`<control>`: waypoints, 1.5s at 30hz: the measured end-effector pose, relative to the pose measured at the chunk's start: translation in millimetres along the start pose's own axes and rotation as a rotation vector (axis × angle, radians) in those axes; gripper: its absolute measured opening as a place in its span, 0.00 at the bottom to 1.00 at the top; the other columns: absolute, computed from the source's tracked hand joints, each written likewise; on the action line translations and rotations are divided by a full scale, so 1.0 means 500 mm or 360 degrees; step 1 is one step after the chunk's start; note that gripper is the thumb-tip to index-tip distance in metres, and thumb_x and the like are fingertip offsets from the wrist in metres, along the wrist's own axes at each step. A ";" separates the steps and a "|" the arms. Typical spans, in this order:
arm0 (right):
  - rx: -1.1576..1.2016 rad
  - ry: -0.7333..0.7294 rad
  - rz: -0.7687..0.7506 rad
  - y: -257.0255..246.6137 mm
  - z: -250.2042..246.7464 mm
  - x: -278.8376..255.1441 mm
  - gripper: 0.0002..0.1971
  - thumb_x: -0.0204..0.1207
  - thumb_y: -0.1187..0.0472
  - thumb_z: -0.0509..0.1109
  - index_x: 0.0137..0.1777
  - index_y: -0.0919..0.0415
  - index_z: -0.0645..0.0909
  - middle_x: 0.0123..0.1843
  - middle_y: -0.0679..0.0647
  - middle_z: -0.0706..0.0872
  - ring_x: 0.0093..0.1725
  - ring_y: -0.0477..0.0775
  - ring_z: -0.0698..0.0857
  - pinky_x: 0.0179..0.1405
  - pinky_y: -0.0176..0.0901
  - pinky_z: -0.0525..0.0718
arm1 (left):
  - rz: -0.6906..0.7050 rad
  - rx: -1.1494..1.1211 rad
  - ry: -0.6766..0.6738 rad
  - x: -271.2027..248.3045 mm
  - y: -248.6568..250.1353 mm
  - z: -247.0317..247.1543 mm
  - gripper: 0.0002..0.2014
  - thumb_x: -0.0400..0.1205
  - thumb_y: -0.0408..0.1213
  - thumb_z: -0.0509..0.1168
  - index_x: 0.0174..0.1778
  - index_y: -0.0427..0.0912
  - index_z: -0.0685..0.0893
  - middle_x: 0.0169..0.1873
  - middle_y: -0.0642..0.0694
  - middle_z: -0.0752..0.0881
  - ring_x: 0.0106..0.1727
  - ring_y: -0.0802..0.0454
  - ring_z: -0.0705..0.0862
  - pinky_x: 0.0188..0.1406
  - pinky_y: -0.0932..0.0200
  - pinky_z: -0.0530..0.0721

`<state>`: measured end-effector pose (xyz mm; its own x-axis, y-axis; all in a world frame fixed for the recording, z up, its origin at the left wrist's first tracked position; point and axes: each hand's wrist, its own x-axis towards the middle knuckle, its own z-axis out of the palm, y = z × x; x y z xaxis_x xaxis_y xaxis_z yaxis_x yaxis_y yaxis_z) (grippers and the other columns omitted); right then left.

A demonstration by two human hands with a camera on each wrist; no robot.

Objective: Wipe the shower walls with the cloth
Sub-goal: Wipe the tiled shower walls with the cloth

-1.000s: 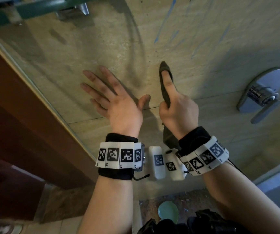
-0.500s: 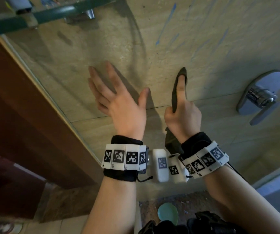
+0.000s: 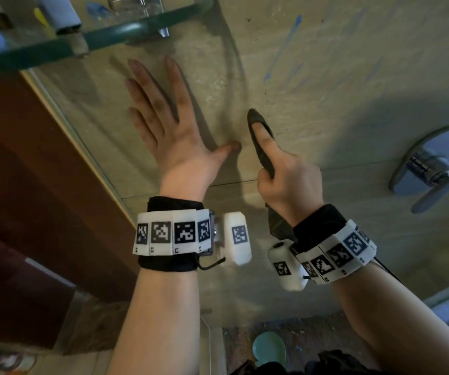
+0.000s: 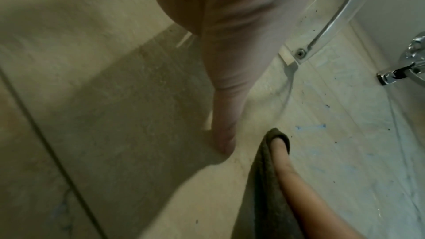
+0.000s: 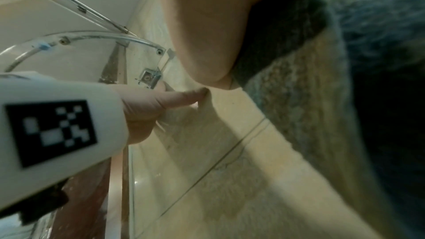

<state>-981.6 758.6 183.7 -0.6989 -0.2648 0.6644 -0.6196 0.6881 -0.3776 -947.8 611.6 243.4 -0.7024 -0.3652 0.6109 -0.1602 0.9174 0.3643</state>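
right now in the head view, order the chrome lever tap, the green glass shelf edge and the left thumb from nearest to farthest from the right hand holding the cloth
1. Left thumb, just to the left of the right hand and its dark grey cloth.
2. Chrome lever tap, off to the right on the wall.
3. Green glass shelf edge, up and to the left, above the left hand.

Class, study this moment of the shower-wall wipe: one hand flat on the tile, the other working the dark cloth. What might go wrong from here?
1. The right hand presses the cloth with one extended finger, so little cloth seems to touch the wall; the blue streaks above may be missed.
2. The left hand bears flat on the tile; if wet, it may slip.
3. A wide sweep rightward could knock the chrome tap handle.
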 end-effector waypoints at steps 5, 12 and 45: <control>-0.0016 0.0088 0.0181 0.020 -0.014 0.014 0.43 0.63 0.66 0.63 0.83 0.51 0.61 0.27 0.51 0.72 0.23 0.55 0.70 0.27 0.44 0.73 | 0.0014 0.0033 -0.0008 0.001 -0.001 0.002 0.69 0.64 0.62 0.78 0.84 0.40 0.33 0.81 0.27 0.33 0.82 0.30 0.32 0.79 0.40 0.32; -0.0014 -0.0276 0.0362 0.001 -0.003 -0.015 0.45 0.72 0.65 0.63 0.84 0.43 0.44 0.37 0.51 0.77 0.31 0.55 0.74 0.35 0.44 0.71 | 0.0034 0.0056 -0.0037 0.001 0.000 0.001 0.71 0.62 0.62 0.79 0.83 0.38 0.32 0.80 0.24 0.32 0.81 0.28 0.31 0.77 0.40 0.30; 0.0014 0.0133 0.0005 -0.015 -0.022 0.049 0.43 0.62 0.67 0.65 0.81 0.50 0.65 0.26 0.45 0.67 0.24 0.52 0.66 0.28 0.40 0.67 | 0.0029 0.0040 -0.0082 -0.005 0.007 -0.009 0.71 0.63 0.60 0.79 0.83 0.40 0.31 0.80 0.27 0.31 0.81 0.30 0.30 0.75 0.42 0.29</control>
<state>-990.2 754.4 209.6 -0.6687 -0.2051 0.7147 -0.6211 0.6826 -0.3852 -943.4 615.3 246.2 -0.7399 -0.3407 0.5800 -0.1641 0.9276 0.3355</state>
